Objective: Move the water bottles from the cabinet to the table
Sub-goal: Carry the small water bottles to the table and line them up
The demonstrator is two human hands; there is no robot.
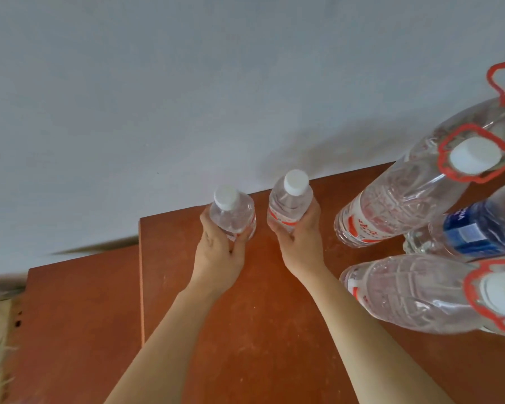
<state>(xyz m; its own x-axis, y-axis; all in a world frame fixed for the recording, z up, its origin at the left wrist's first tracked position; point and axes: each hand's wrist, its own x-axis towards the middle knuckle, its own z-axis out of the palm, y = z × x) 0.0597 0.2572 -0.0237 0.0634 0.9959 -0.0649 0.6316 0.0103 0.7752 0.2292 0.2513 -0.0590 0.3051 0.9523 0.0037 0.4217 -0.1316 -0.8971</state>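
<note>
While apparently upright, bottles (232,212) inside grips (219,258).

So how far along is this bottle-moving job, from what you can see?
Four big bottles already stand on the brown wooden surface at the right: three clear handled jugs, such as the nearest, and a blue-labelled bottle. In hand: the left hand grips one small water bottle, the right hand another, both against that surface. What is left is unclear; no cabinet is recognisable.
</note>
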